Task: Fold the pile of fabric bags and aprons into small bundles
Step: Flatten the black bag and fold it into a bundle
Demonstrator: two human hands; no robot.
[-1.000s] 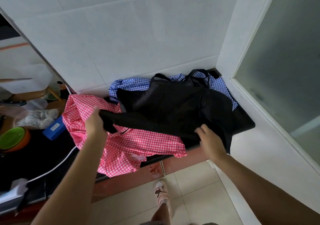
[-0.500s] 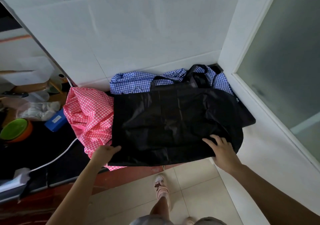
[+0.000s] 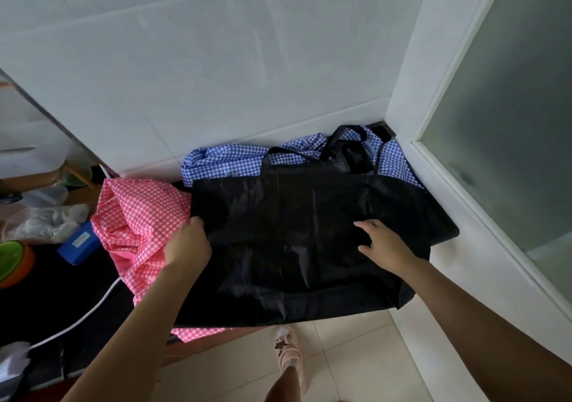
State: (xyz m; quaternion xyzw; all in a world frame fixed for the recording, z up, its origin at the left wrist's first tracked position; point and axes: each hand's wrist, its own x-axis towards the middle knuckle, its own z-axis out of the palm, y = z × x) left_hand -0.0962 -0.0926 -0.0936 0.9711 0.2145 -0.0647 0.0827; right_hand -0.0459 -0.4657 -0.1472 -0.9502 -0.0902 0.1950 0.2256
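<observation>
Two hands work on the black bag (image 3: 294, 240), which lies spread flat on the counter (image 3: 46, 296), its near edge drooping over the counter's front edge. The left hand (image 3: 187, 244) has come up from the bag's near left corner to the middle of its left side, fingers curled round that edge. The right hand (image 3: 382, 244) has slid inward from the near edge and now rests on the panel, fingers spread. Left of the bag the pink checked apron (image 3: 139, 216) sits bunched, partly beneath it. At the counter's back edge, against the wall, the blue checked fabric (image 3: 223, 163) lies beneath the bag's far end.
</observation>
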